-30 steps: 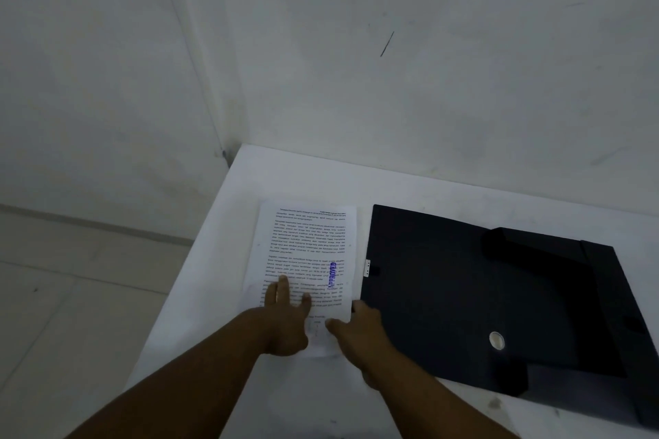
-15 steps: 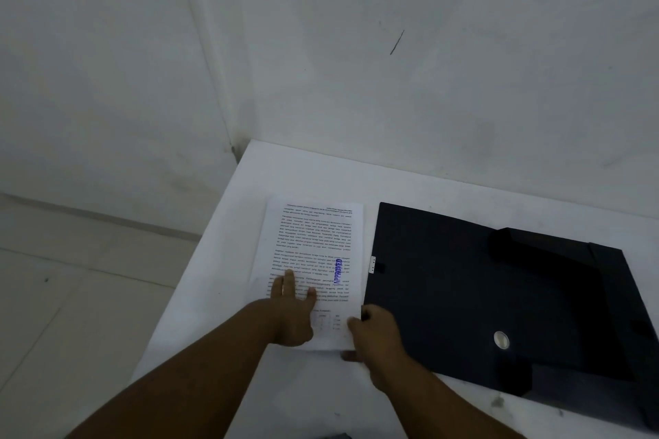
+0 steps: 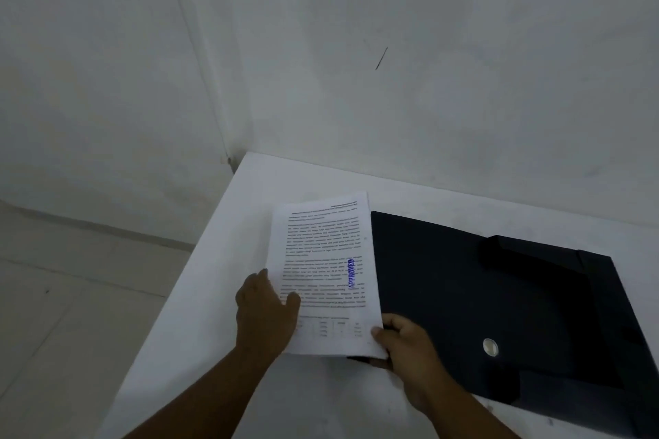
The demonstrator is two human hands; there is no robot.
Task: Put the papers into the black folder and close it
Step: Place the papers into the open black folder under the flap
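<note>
A person is standing at a white bench (image 3: 221, 296) set into the corner of a pale room, and both bare hands are gripping a stack of printed papers (image 3: 324, 271). The left hand (image 3: 265, 314) is closing on the lower left edge of the stack, its thumb lying across the printed face and its fingers going underneath out of sight. The right hand (image 3: 406, 342) is pinching the lower right corner, thumb on top and fingers curling below. The papers are sitting just left of the black folder (image 3: 481, 296), their right edge running along the folder's left edge and their near right corner overlapping it slightly; whether the sheets are resting on the bench or lifting clear of it is not something I can tell. A blue stamp reading APPROVED (image 3: 351, 273) is running sideways along the right side of the top sheet. The black folder is lying open and flat on the bench, with a round silver fastener (image 3: 490, 346) showing near its front edge and raised flaps (image 3: 527, 253) standing along its far right side.
</note>
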